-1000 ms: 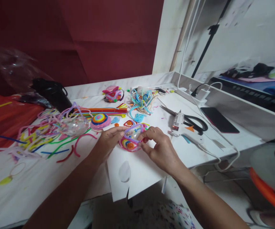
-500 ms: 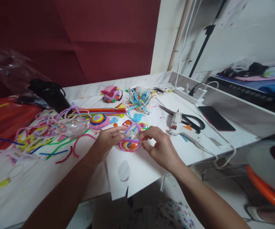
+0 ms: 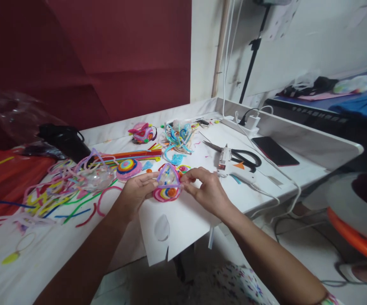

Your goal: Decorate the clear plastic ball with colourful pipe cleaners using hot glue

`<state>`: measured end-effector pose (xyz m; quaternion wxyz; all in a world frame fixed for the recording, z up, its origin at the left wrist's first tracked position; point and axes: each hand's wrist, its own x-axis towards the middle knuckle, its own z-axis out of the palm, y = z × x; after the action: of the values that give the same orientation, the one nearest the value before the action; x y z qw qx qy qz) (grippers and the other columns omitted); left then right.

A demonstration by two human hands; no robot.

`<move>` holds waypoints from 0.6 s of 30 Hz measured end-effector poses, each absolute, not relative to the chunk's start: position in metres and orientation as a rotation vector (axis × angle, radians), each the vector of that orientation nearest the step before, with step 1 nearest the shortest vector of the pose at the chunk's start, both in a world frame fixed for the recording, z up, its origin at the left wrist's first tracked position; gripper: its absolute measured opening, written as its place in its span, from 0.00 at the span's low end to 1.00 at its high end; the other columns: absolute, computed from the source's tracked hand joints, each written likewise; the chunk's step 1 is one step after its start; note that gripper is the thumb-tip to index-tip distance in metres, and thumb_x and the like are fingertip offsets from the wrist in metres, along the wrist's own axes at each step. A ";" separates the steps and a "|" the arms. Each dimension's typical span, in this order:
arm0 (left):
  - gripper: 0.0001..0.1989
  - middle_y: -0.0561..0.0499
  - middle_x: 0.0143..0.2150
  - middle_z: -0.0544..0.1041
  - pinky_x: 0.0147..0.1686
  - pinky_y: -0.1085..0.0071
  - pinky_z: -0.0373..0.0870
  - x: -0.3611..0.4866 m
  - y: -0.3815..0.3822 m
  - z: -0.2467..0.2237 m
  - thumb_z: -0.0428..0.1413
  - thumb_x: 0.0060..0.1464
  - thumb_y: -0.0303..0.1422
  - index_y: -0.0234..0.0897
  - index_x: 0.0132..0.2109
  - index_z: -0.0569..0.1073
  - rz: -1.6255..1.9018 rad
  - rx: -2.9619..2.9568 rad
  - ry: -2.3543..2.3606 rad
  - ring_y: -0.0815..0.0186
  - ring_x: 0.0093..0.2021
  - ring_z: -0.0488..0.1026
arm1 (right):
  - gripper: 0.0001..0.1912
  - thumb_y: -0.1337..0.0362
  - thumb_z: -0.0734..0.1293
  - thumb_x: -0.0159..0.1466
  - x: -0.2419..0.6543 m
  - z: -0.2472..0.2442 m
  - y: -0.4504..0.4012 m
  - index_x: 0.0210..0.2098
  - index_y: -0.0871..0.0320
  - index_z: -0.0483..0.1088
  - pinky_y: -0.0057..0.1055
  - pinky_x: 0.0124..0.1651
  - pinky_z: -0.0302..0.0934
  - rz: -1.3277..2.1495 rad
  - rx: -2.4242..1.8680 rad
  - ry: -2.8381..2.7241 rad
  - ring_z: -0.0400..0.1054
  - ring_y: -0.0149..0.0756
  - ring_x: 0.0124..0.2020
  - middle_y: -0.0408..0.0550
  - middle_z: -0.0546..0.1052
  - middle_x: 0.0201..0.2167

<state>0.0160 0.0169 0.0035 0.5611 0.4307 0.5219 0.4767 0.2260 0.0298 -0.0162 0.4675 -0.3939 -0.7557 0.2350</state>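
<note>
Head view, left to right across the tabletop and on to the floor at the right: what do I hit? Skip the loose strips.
Yellow tag → black bottle → striped dome → held purple-edged piece → white glue gun → dark phone → orange-rimmed round object

Colorful fuzzy piece (image 3: 167, 194); purple-edged opening; above paper.

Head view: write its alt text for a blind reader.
Left hand and right hand hold a colourful craft piece over white paper; tangled fuzzy strips lie to the left, a glue gun and black-handled scissors to the right.
</note>
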 end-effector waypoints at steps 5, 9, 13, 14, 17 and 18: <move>0.18 0.53 0.28 0.80 0.31 0.74 0.74 0.019 0.015 0.006 0.65 0.39 0.30 0.33 0.41 0.79 1.148 0.953 1.249 0.67 0.29 0.76 | 0.05 0.72 0.69 0.58 0.228 -0.014 0.026 0.30 0.56 0.71 0.35 0.39 0.61 0.575 -0.924 -1.817 0.69 0.35 0.32 0.44 0.77 0.29; 0.22 0.53 0.27 0.79 0.32 0.76 0.72 0.023 0.014 0.007 0.68 0.36 0.30 0.31 0.43 0.78 1.166 0.975 1.275 0.70 0.28 0.75 | 0.04 0.69 0.70 0.59 0.227 -0.009 0.018 0.33 0.56 0.72 0.34 0.40 0.62 0.566 -0.823 -1.812 0.70 0.35 0.35 0.45 0.76 0.31; 0.22 0.55 0.24 0.77 0.26 0.81 0.66 0.027 0.011 0.008 0.68 0.36 0.29 0.30 0.42 0.79 1.204 0.976 1.289 0.75 0.23 0.70 | 0.02 0.65 0.69 0.61 0.228 -0.004 0.016 0.32 0.56 0.73 0.32 0.38 0.62 0.594 -0.817 -1.744 0.70 0.34 0.33 0.44 0.77 0.30; 0.22 0.55 0.24 0.77 0.26 0.81 0.66 0.027 0.011 0.008 0.68 0.35 0.29 0.30 0.43 0.79 1.209 0.969 1.296 0.75 0.23 0.70 | 0.02 0.65 0.68 0.61 0.231 -0.004 0.017 0.32 0.56 0.73 0.31 0.37 0.61 0.598 -0.844 -1.714 0.70 0.34 0.32 0.44 0.78 0.30; 0.23 0.54 0.26 0.78 0.28 0.80 0.68 0.027 0.008 0.010 0.68 0.35 0.29 0.30 0.44 0.79 1.233 0.933 1.310 0.73 0.25 0.72 | 0.05 0.63 0.67 0.63 0.244 -0.011 0.019 0.34 0.57 0.73 0.31 0.36 0.60 0.510 -1.009 -1.684 0.70 0.34 0.31 0.45 0.78 0.30; 0.23 0.54 0.26 0.78 0.28 0.80 0.68 0.027 0.007 0.010 0.68 0.35 0.29 0.30 0.44 0.79 1.250 0.926 1.317 0.74 0.25 0.72 | 0.06 0.62 0.66 0.63 0.250 -0.016 0.020 0.36 0.58 0.73 0.32 0.36 0.60 0.431 -1.102 -1.706 0.70 0.35 0.31 0.46 0.77 0.30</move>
<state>0.0266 0.0073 0.0100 0.5241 0.3871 0.5503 0.5222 0.2502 0.0195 -0.0156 0.5076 -0.4574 -0.7079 0.1790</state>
